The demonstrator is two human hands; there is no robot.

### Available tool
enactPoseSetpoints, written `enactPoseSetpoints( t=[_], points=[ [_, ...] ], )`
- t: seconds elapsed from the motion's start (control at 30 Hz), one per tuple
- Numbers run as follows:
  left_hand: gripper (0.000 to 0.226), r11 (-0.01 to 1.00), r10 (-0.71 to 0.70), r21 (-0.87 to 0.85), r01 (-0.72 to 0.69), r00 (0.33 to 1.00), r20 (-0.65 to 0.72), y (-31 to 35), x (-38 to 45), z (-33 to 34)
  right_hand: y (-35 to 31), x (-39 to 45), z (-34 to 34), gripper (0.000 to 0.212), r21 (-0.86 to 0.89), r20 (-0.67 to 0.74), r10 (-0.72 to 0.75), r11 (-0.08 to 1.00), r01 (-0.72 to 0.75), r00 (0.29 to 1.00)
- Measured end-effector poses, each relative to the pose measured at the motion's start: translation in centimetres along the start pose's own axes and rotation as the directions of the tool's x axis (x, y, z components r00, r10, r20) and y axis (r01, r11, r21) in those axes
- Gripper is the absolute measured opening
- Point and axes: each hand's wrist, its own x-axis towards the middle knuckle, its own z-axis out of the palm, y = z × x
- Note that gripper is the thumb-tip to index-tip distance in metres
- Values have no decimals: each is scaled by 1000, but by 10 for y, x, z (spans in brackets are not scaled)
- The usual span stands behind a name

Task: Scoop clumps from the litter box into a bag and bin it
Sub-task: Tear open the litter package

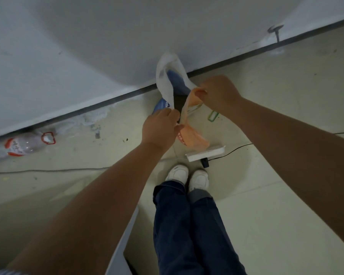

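Observation:
Both my hands hold a thin plastic bag (168, 84) up in front of me, above the floor near the wall. The bag is white at the top with orange handles or lower parts and some blue print. My left hand (160, 129) pinches one edge of the bag at its lower left. My right hand (218, 94) grips an orange handle on its right side. Between the hands the bag hangs stretched and partly open, with a dark gap showing. No litter box or scoop shows clearly.
A clear plastic bottle (20, 145) with a red label lies on the floor at the left by the wall. A white flat piece (206, 152) and a black cable (234, 150) lie just ahead of my white shoes (188, 175). A pale panel edge (123, 243) rises at the bottom.

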Motion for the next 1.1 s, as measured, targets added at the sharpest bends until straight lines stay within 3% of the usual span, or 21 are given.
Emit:
enactPoseSetpoints(
  t=[0.27, 0.43, 0.63, 0.7, 0.77, 0.87, 1.0, 1.1],
  points=[
    [10, 986, -153, -48, 157, 985, 83, -13, -42, -8, 44, -78, 17, 32, -57, 35, -75, 995, 76, 997],
    [11, 956, -236, -165, 244, 969, 67, 0, -67, -37, 53, -129, 13, 18, 12, -215, -84, 996, 88, 973],
    [28, 996, 54, 59, -66, 983, 177, 77, -83, -60, 65, -248, 9, 14, 170, -281, 127, 982, -81, 951],
    [30, 965, 188, 139, -225, 953, 237, 108, -95, -61, 68, -293, 11, 22, 217, -230, 306, 941, -258, 924],
    [31, 913, 298, 190, -361, 908, 295, 143, -111, -58, 72, -340, 19, 28, 336, -110, 502, 831, -443, 858],
    [31, 809, 431, 234, -539, 815, 387, 204, -145, -45, 79, -410, 38, 28, 472, -77, 696, 656, -589, 714],
    [33, 624, 602, 241, -743, 654, 457, 284, -198, -14, 98, -497, 78, 26, 626, -38, 864, 412, -662, 503],
    [32, 491, 639, 284, -823, 563, 524, 337, -232, 25, 117, -555, 111, 29, 721, -14, 927, 268, -639, 374]
  ],
)
